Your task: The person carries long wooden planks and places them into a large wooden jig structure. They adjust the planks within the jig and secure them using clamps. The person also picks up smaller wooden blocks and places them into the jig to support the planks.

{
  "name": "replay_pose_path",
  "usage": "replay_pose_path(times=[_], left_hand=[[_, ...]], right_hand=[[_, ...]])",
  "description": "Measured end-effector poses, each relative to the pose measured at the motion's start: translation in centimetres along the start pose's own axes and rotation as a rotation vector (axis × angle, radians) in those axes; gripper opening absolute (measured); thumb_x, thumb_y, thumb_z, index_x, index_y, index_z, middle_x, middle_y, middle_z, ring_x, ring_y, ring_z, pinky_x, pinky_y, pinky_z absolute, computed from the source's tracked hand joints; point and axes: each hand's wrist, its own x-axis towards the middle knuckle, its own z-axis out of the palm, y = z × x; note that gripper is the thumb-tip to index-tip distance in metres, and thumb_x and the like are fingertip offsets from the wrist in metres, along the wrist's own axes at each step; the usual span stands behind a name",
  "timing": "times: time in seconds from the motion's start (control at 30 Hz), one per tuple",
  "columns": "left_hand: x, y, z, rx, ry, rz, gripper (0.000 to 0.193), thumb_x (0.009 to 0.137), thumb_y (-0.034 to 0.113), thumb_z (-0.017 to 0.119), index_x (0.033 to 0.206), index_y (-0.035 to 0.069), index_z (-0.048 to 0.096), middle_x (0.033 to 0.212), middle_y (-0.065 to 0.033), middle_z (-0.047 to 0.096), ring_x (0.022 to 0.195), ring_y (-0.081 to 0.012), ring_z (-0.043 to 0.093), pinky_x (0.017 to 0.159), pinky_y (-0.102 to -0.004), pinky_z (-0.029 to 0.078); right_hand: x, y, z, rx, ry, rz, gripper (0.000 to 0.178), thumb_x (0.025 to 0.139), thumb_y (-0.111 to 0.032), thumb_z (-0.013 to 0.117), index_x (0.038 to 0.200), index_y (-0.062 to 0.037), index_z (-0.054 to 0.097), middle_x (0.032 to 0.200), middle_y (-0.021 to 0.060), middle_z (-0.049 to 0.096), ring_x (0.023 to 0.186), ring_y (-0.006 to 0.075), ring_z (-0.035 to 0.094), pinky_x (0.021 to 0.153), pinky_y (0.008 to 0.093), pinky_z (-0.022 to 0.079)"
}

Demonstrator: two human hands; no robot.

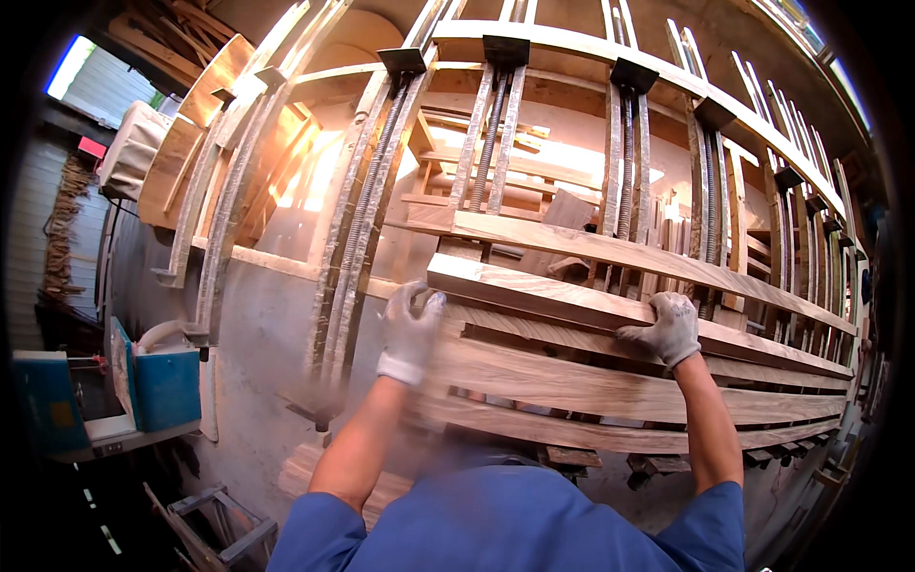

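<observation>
Head view: left hand [408, 334] spread, right hand [673, 329] clamped on the central wooden board [543, 286]; screw clamps [486, 148] above, teal machine [167, 391] lower left.

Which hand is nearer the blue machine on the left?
Left. The left hand is up and right of the blue machine, apart from it; the right hand is farther right, on a wooden board.
</observation>
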Motion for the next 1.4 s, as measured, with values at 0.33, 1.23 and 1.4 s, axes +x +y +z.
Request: replay_pose_path(times=[0.33,1.23,1.4], left_hand=[[1.3,-0.2,0.0,-0.187,-0.126,-0.192,0.042,0.094,0.015,0.076,0.131,-0.001,0.068,0.126,-0.0163,0.073,0.119,-0.0277,0.069,0.104,-0.0386,0.053],[10.2,-1.4,1.9,0.044,-0.26,-0.163,0.039,0.097,0.024,0.071,0.128,0.0,0.074,0.128,-0.0235,0.074,0.118,-0.0366,0.072,0.106,-0.0404,0.054],[11.7,0.3,3.2,0.262,-0.389,-0.211,0.044,0.098,0.032,0.068,0.129,0.001,0.074,0.134,-0.0244,0.071,0.129,-0.0394,0.066,0.114,-0.0438,0.049]], right_hand=[[-0.7,-0.5,0.5,-0.039,0.178,-0.16,0.074,0.058,-0.072,0.091,0.081,-0.011,0.056,0.077,0.0106,0.059,0.077,0.0341,0.061,0.08,0.0488,0.051],[3.3,-10.4,4.2,0.29,0.084,-0.123,0.03,0.096,-0.035,0.075,0.109,-0.0079,0.072,0.1,0.0135,0.073,0.096,0.0357,0.069,0.087,0.0502,0.053],[9.5,-18.2,6.7,0.506,-0.18,0.002,0.035,0.103,-0.034,0.061,0.12,-0.0054,0.072,0.115,0.0194,0.076,0.112,0.0384,0.071,0.1,0.0478,0.055]])
